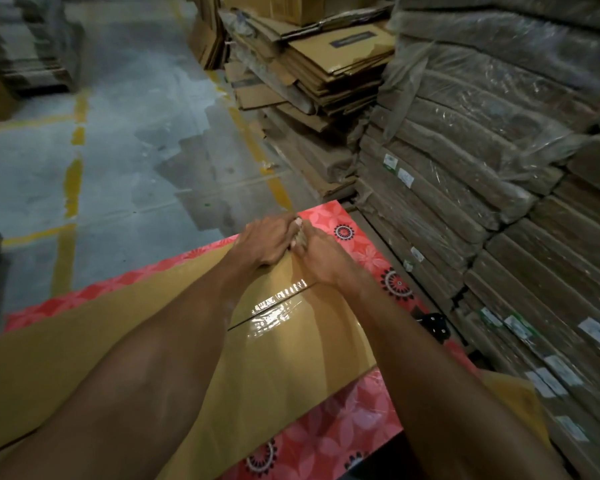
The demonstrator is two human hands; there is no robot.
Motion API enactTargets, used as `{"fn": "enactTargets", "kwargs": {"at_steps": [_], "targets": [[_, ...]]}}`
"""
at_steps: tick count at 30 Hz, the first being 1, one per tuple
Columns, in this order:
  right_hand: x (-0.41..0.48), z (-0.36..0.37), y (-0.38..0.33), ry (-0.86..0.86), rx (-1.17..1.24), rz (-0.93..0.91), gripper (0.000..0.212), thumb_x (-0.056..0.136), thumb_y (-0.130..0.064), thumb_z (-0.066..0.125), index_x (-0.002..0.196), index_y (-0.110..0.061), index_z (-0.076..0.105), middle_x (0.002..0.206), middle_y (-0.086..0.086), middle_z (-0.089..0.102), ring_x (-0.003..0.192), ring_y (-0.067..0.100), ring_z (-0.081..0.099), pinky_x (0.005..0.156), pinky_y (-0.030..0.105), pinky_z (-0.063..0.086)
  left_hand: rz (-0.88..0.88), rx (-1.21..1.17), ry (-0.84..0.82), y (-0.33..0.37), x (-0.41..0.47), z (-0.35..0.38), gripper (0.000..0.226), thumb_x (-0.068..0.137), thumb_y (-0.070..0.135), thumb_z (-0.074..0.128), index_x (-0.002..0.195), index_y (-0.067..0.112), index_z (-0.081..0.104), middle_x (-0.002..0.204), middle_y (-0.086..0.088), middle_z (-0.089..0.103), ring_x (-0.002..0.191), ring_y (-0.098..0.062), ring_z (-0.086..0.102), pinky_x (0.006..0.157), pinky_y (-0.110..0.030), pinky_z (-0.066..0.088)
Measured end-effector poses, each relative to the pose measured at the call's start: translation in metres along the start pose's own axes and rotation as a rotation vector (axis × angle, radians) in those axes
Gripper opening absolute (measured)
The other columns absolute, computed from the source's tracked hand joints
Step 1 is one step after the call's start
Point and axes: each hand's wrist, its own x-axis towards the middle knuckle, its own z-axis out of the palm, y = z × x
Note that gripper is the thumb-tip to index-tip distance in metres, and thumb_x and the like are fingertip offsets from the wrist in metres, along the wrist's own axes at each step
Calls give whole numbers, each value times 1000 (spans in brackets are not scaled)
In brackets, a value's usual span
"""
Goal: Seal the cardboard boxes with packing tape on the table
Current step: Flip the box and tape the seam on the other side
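cardboard bundles (pixel 499 174) under plastic wrap wall in your right side, stacked just beside the bench (pixel 347 441) with its red flowered cover. the cardboard box (pixel 84 358) lies flat across that bench, its seam running out toward the far edge so one straight strip can close it. clear packing tape (pixel 278 306) glints along that seam. your left hand (pixel 264 244) and right hand (pixel 321 259) meet at the far edge, side by side and touching, fingertips (pixel 297 222) at the rim, likely bedding the tape's end over the edge. whether they pinch the tape or only press it cannot be told. a small black object (pixel 434 325) sits at the bench's right edge, too dim to name.
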Motion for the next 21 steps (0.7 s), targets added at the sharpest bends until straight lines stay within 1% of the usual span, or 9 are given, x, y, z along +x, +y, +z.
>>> {"fn": "enactTargets", "kwargs": {"at_steps": [4,7,8,10,11,13,16,19,21], "targets": [[-42,1,5,9,-150,43,58,108,-35,30,158,-7,17,152,21,41,133,39,49,105,46,40,-81,76,-27,1,6,3,46,107,46,21,116,16,55,122,-23,64,113,-42,59,94,-50,45],[-68,4,8,26,-223,2,60,110,-35,24,160,-4,11,165,17,23,151,28,26,121,37,21,-107,133,-72,4,8,4,51,106,47,16,124,17,54,132,-20,60,121,-39,57,98,-47,42],[-70,5,10,33,-225,-7,61,110,-35,23,160,-4,10,167,16,19,154,25,21,123,35,16,-102,161,-75,5,8,5,55,105,49,13,133,18,50,141,-16,55,129,-37,51,103,-48,39],[-68,6,12,53,-234,-16,61,109,-36,22,161,-6,9,168,13,15,155,23,16,124,36,12,-40,248,-67,9,2,9,61,105,49,12,155,19,28,163,-6,27,149,-30,25,119,-52,22],[-67,7,13,56,-244,-18,61,109,-37,21,161,-8,9,169,11,14,156,22,14,124,37,11,6,274,-69,13,-5,12,61,106,47,12,160,19,15,167,-2,12,154,-26,11,122,-52,12],[-66,10,15,39,-259,-22,60,109,-36,20,161,-10,7,170,8,9,156,20,10,125,40,9,108,292,-81,21,-25,17,63,105,46,5,161,18,4,168,2,1,155,-20,-3,125,-47,1],[-64,10,17,23,-270,-25,61,109,-35,20,162,-11,3,171,6,3,157,18,5,126,43,8,169,270,-72,30,-49,22,69,97,46,-5,161,20,4,168,5,1,155,-15,-3,125,-39,1],[-72,7,16,-2,-320,-48,62,109,-40,18,161,-14,-2,171,2,-6,157,16,-5,126,47,0,136,274,-80,31,-50,20,58,106,40,7,161,22,0,168,6,-1,154,-12,-3,125,-38,2],[-87,7,19,-1,-364,-66,63,108,-46,14,162,-17,-3,170,-1,-7,156,14,-9,126,48,-4,110,272,-90,34,-49,20,57,108,39,12,161,24,-2,168,8,-3,154,-11,-4,125,-38,1]]}}
